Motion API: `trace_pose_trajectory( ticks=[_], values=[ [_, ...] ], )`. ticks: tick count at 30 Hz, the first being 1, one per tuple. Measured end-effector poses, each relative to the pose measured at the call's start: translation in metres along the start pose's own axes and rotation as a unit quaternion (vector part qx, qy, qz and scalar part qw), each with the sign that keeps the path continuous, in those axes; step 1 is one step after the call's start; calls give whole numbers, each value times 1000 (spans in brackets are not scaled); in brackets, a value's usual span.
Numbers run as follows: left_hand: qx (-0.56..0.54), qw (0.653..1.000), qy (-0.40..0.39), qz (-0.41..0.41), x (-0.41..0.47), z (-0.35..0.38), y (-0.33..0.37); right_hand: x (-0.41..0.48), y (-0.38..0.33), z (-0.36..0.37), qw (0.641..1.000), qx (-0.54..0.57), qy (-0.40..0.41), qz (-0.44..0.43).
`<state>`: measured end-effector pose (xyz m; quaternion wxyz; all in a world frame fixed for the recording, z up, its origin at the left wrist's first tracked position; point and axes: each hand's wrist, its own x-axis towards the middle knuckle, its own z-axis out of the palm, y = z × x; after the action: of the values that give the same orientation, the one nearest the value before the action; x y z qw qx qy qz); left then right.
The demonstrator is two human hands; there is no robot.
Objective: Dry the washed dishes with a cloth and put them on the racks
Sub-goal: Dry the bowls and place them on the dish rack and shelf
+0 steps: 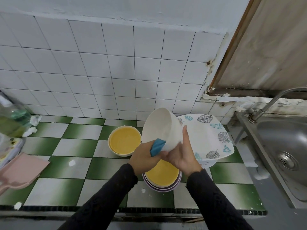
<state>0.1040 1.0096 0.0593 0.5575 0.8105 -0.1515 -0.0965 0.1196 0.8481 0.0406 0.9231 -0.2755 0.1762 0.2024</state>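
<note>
Held (tilted): white bowl in right hand grip; blue cloth in left hand grip, at bowl rim.

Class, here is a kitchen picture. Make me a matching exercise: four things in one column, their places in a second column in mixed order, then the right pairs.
Things:
1 white bowl
2 blue cloth
3 leaf-patterned plate
4 pink board

Places:
A at the counter's left edge
B in the left hand
C held tilted by the right hand
D next to the sink

Pairs: 1-C, 2-B, 3-D, 4-A
</note>
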Motion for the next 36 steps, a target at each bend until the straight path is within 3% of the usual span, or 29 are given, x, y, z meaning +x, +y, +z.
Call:
trace_pose_trajectory(
  ticks=[2,4,6,11,18,20,22,24,26,28,30,33,36],
  values=[
    [-158,986,45,-39,2,-3,14,3,10,-7,999,14,37,21],
    [-300,949,54,-75,6,-9,22,6,19,-9,998,-7,58,26],
    [-365,924,60,-95,9,-17,23,7,26,-10,997,-19,65,26],
    [-409,898,89,-131,8,-33,7,7,12,-8,991,111,66,-37],
    [-389,897,136,-161,5,-34,-14,1,-4,5,983,125,-43,-130],
    [-414,876,180,-167,1,-28,-20,-1,-10,12,978,124,-68,-155],
    [-445,835,269,-178,0,-22,-18,-6,-16,20,976,87,-68,-186],
    [-394,843,327,-165,-3,-15,-6,-8,-18,25,977,54,-57,-199],
    [-312,893,308,-105,-6,-7,8,-12,-15,36,979,-23,-21,-203],
    [-204,954,220,-3,-7,2,20,-12,-4,46,969,-136,11,-208],
    [-38,986,110,118,-2,8,21,-13,7,55,955,-210,21,-208],
    [125,962,102,218,19,-4,24,-18,9,53,926,-315,2,-208],
    [90,963,122,222,33,-25,29,-22,-1,51,863,-444,-5,-240]
  ],
)
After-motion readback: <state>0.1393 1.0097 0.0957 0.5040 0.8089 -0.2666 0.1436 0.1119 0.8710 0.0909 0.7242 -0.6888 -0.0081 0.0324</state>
